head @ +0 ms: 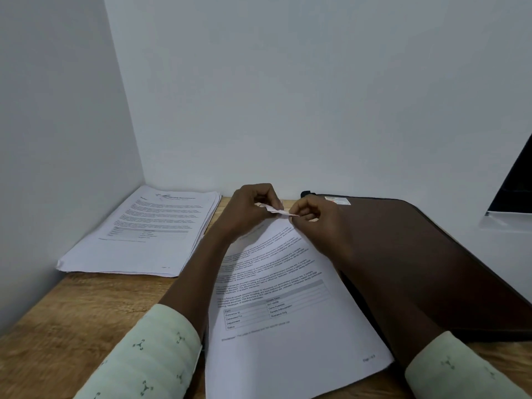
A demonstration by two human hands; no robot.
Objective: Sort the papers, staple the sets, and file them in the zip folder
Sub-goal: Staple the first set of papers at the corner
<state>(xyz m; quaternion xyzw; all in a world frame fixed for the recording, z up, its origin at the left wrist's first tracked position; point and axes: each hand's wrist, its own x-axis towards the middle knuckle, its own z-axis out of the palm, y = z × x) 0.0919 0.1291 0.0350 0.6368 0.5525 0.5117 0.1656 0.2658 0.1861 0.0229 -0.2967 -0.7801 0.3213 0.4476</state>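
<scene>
Left hand (247, 208) and right hand (313, 217) both pinch the far corner of the paper set (288, 326), fingers curled tight, just left of the zip folder (417, 254). A tug from either side could tear or skew that corner. The spare stack (138, 240) sits farther left.
</scene>
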